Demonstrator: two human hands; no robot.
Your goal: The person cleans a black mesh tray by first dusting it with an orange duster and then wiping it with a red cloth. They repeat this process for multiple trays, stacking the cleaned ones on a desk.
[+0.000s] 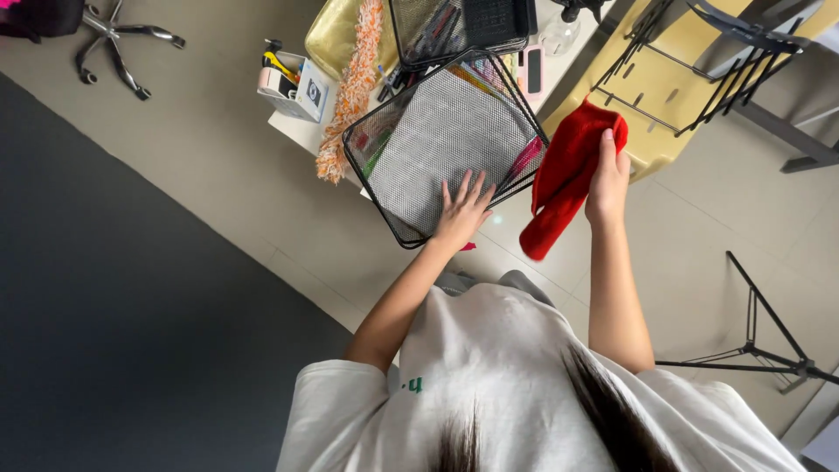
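Beside the pale counter (293,131), her left hand (461,212) lay flat, fingers spread, on the black wire-mesh tray (441,140); her right hand (607,179) clenched a soft red cloth (564,179).

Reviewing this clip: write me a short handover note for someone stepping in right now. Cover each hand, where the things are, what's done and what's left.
Left hand: open, palm flat on the upturned underside of the black mesh tray, steadying it at the edge of the white table.
Right hand: closed on a red cloth, held in the air just right of the tray, not touching it.
Nearby: a second mesh basket behind the tray, an orange fringed duster to its left, a small box of tools, a yellow chair.
Done: tray turned over and held.
Left: cloth has not yet met the mesh; no wiped area can be told.
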